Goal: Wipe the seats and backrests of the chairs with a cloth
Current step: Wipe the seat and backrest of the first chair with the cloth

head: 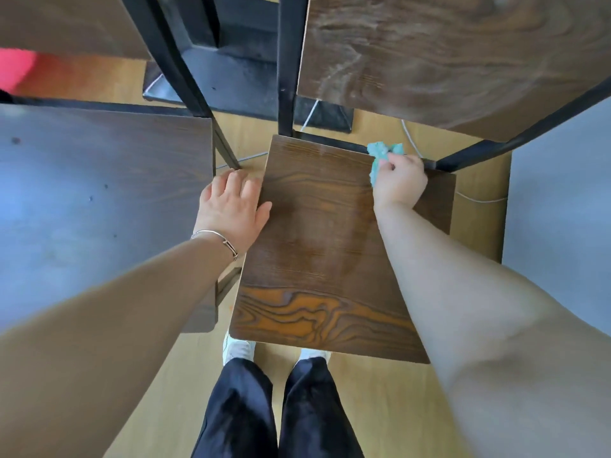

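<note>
With the right hand (401,180) bunching the cloth (380,158) in curled fingers at the seat's (317,246) far edge, right of centre, and the left hand (233,206) flat, fingers straight, on its left edge, the wad could slip off behind.

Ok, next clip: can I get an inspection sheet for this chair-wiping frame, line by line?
Surface: wooden chair seat, grain clearly visible, faint sheen; no debris seen.
Job's things: teal cloth bunched at the seat's far right corner; backrest above it; second chair's seat to the left.
Clutter: blurred red object at the left edge, not identifiable.
Hands: left hand lies flat on the seat's left edge, bracelet on the wrist; right hand grips the cloth.
Cables: white cable on the floor under the chair.
Surroundings: light wood floor; black table base beyond the chairs.
</note>
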Demonstrator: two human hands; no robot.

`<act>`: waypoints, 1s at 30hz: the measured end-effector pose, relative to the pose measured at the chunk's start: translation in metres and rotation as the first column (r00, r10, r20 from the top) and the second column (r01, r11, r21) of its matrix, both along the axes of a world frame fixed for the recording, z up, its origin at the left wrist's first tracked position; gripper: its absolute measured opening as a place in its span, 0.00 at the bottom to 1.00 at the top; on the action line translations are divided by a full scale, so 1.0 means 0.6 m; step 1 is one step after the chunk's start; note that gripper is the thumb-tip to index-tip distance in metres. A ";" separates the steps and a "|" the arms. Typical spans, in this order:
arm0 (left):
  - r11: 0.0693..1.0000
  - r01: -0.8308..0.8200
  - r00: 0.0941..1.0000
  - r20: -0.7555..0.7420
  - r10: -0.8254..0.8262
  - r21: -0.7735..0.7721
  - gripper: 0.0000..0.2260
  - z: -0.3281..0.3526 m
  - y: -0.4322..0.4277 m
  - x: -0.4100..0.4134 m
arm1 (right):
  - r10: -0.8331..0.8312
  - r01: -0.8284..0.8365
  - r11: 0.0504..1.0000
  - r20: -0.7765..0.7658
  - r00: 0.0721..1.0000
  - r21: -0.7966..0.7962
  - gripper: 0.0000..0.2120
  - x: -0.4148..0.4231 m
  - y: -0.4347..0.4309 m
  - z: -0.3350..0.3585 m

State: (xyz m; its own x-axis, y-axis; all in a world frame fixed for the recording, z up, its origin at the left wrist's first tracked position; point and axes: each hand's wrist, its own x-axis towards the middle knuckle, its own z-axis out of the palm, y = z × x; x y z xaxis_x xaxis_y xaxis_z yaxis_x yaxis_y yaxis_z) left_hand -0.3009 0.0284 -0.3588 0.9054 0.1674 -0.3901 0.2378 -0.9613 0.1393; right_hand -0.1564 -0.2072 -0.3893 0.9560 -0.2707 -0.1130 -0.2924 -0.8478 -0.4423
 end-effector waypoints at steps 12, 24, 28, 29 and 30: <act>0.997 -0.077 0.997 0.017 0.077 -0.006 0.22 -0.007 0.075 -0.072 | 0.414 -0.417 0.904 0.050 0.909 0.094 0.11 -0.052 0.238 -0.011; 0.995 -0.084 0.995 0.044 0.087 -0.051 0.21 0.011 0.063 -0.127 | 0.670 -0.660 0.738 -0.035 0.741 0.141 0.09 -0.140 0.205 -0.001; 0.997 -0.056 0.998 0.021 0.058 -0.056 0.21 0.016 0.048 -0.169 | 0.735 -0.721 0.670 -0.021 0.677 0.177 0.06 -0.229 0.176 -0.008; 0.997 -0.052 0.998 0.016 0.053 -0.055 0.21 0.018 0.045 -0.180 | 0.744 -0.729 0.658 -0.016 0.668 0.187 0.05 -0.251 0.168 -0.010; 0.997 -0.053 0.998 0.011 0.054 -0.058 0.21 0.020 0.042 -0.191 | 0.751 -0.735 0.650 -0.016 0.660 0.195 0.05 -0.274 0.159 -0.010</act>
State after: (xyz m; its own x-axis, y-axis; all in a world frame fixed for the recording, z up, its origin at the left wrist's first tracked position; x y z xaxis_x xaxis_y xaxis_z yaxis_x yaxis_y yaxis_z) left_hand -0.4157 0.0538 -0.3465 0.9007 0.1934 -0.3890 0.2865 -0.9376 0.1970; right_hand -0.3208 -0.1118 -0.3953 0.8124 0.5551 -0.1786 0.3606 -0.7190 -0.5942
